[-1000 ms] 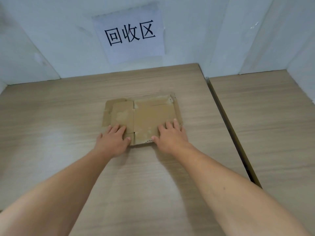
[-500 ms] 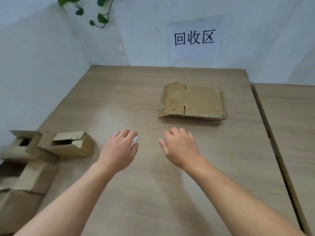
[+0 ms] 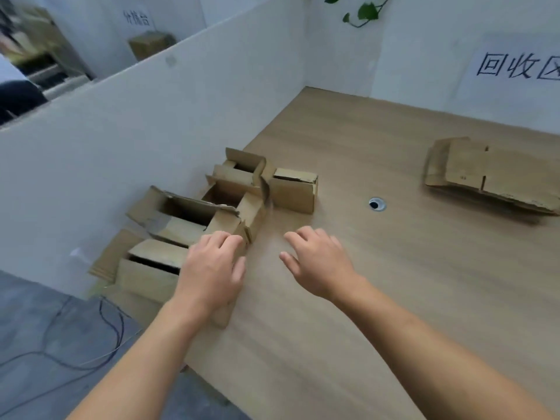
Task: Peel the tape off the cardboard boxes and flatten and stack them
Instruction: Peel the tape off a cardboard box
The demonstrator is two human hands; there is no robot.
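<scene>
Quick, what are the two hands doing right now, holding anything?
Left hand: fingers curled over the nearest cardboard box; grip cannot be told.
Right hand: open, holding nothing.

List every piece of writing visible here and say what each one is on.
"回收", then a third character cut off by the frame edge: white paper sign on the back wall.
Dark characters, too blurred to read: smaller paper sign on the far wall.
Tiny print on the flattened cardboard stack: too small to read.
</scene>
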